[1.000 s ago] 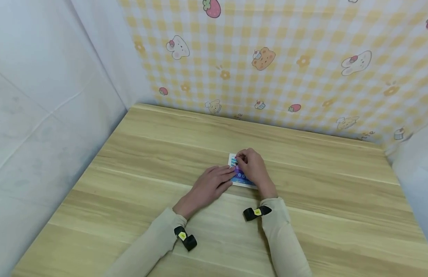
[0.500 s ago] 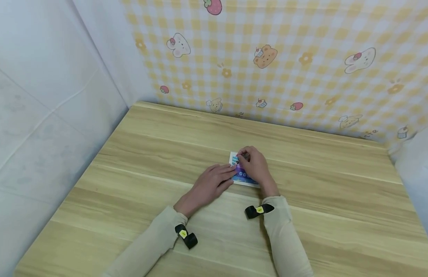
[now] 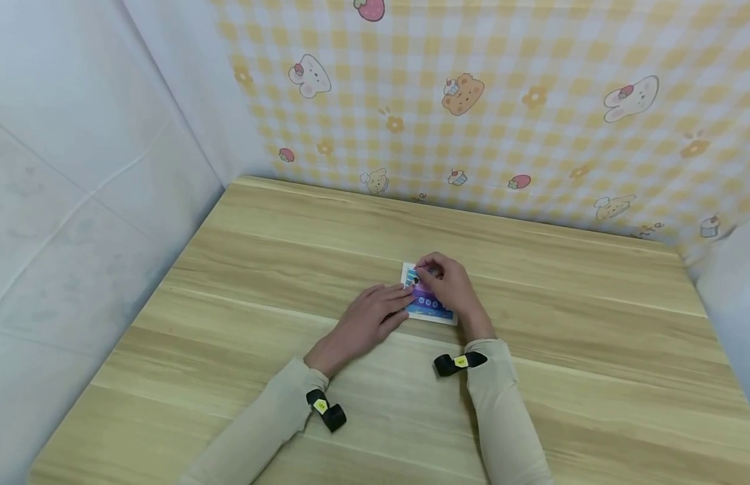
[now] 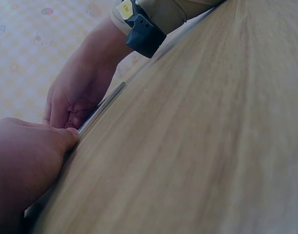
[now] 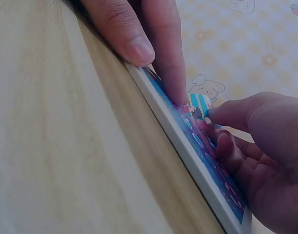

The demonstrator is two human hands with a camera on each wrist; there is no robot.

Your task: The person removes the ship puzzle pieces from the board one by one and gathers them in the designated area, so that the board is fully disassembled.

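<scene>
Wood grain runs in long, pale tan bands over the smooth table [image 3: 277, 256], and behind it hangs a creased yellow-and-white checked cloth [image 3: 508, 128] printed with cartoon animals, flowers and strawberries. The card [image 3: 429, 312] is a small rectangle, thick enough to show a white edge, with a glossy-looking purple and blue picture inside a white border; it lies on the table between the two hands. Beige sleeves [image 3: 259, 417] of soft, wrinkled fabric carry black straps [image 3: 320, 402] with yellow labels. Compared with a second ago, the right hand [image 3: 453, 286] sits slightly further right over the card, so more of the printed circles and the lower right corner show; the left hand [image 3: 368, 320] keeps its place. That left hand is flat, its fingers extended and close together, their tips resting on the card's left side. The right hand's thumb and fingertip pinch a turquoise-striped corner [image 5: 197, 104] that seems to bend upward, though the wrist view is too soft to tell whether it is a separate piece.
</scene>
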